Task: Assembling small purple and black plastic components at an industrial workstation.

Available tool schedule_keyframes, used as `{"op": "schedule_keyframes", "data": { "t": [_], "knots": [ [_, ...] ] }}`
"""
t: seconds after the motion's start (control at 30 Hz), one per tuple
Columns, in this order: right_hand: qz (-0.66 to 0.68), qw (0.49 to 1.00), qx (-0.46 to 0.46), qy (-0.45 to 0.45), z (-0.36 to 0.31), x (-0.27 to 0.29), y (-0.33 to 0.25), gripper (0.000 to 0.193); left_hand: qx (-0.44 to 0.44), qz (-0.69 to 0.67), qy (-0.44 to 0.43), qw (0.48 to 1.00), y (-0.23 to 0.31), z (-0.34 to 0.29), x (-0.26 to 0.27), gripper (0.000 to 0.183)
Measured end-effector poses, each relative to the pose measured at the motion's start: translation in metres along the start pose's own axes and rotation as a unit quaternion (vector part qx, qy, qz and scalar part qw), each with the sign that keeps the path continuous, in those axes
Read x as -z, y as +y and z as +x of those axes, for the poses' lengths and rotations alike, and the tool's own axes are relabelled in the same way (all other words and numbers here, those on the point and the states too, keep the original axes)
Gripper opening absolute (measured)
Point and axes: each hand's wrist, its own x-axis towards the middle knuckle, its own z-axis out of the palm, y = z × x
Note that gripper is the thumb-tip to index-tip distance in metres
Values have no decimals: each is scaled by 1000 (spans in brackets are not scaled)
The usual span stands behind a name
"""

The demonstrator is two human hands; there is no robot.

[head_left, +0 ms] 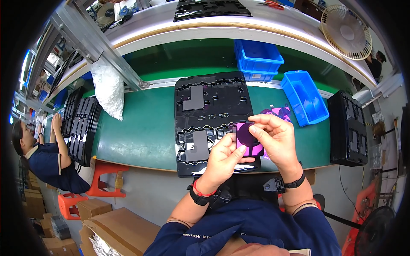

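between both hands (224, 157) (277, 138), a black-magenta piece (244, 137)

Bright overall, strongly curved edges

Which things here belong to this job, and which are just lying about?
Likely in the job:
purple-and-black piece in left hand and right hand
black moulded tray
grey L-shaped pieces in it

Likely just lying about:
white bag
cream fan
orange stool
cardboard box
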Motion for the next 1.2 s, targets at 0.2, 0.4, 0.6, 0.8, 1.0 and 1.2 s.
{"op": "schedule_keyframes", "data": {
  "t": [0.2, 0.4, 0.6, 0.8, 1.0, 1.2],
  "knots": [
    [5, 1000, -5, -4, -1, 0, 1, 19, -12, 1, -1, 1000, -2, 0, 0, 25],
    [-2, 1000, -10, -11, -2, 2, -1, 20, -8, 11, 4, 1000, -1, -1, 0, 24],
    [-4, 1000, -1, -22, -4, 4, 0, 26, -16, 17, 6, 1000, -2, -2, -1, 23],
    [4, 1000, 7, -12, 1, 11, -8, 26, -12, 28, 8, 999, -2, -2, -2, 22],
    [-76, 996, 14, -47, 12, 19, -7, 20, -12, 28, 12, 999, -3, -2, -1, 22],
    [-107, 992, 11, -69, 7, 14, -8, 24, -10, 26, 9, 1000, -3, -2, -1, 23]
  ]
}}
